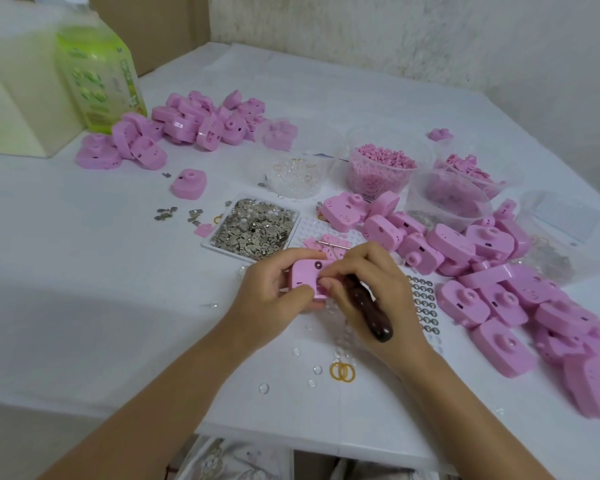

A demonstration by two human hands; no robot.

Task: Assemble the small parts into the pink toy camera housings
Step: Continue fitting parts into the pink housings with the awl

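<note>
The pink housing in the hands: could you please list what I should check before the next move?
1. Left hand grips the pink housing: ok.
2. Right hand holds the dark-handled tool: ok.
3. Small part seated in the housing: cannot tell, the fingertips cover the spot.
4. Metal parts stocked in their tray near the hands: ok.
5. Table near the hands free of strays: not ok, clear pieces lie loose.
</note>
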